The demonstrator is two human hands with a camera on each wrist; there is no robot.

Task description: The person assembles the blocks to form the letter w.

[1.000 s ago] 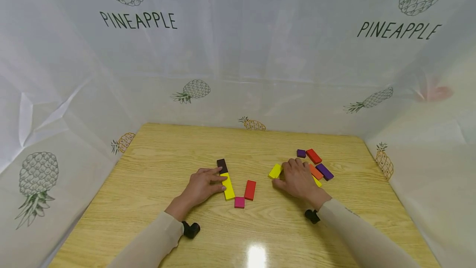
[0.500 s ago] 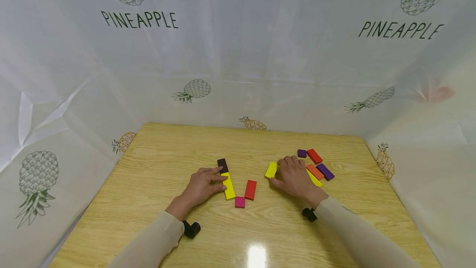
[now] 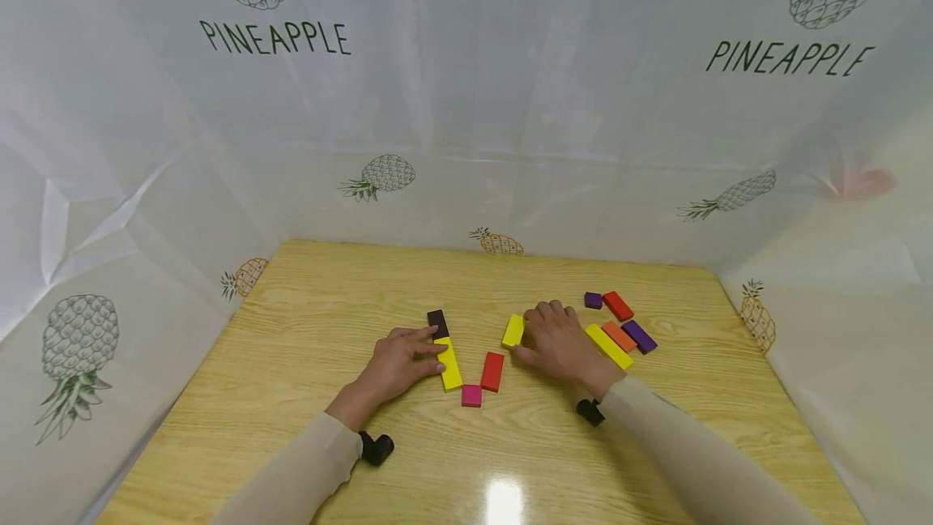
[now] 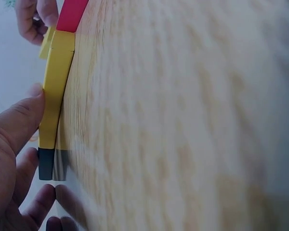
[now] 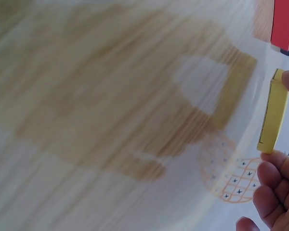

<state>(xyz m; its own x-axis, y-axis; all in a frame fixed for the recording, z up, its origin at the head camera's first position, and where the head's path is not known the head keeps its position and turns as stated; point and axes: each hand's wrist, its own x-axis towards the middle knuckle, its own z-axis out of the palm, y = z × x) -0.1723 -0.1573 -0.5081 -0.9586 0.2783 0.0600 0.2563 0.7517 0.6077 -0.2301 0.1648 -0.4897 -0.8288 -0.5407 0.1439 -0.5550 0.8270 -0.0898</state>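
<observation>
Well, your left hand (image 3: 397,364) has its fingers loosely spread: the thumb rests on the long yellow block (image 3: 449,367), and a fingertip lies at the edge of the dark block (image 3: 437,322). The dark block touches the long one's far end, toward eleven o'clock. Your right hand (image 3: 564,347) pinches the short yellow block (image 3: 513,331) between thumb and fingertip, so the gap is just as wide as the block. That short block is at one o'clock from the pink block (image 3: 471,395), which lies flat on the table (image 3: 328,282). The near red block (image 3: 492,372) sits just beside the pink one, between one and two o'clock. From your right hand, the yellow bar (image 3: 609,347), the orange block (image 3: 619,336) and the big purple block (image 3: 640,336) lie side by side at three o'clock. The small purple block (image 3: 594,300) is at one o'clock, the far red block (image 3: 618,305) at two.
</observation>
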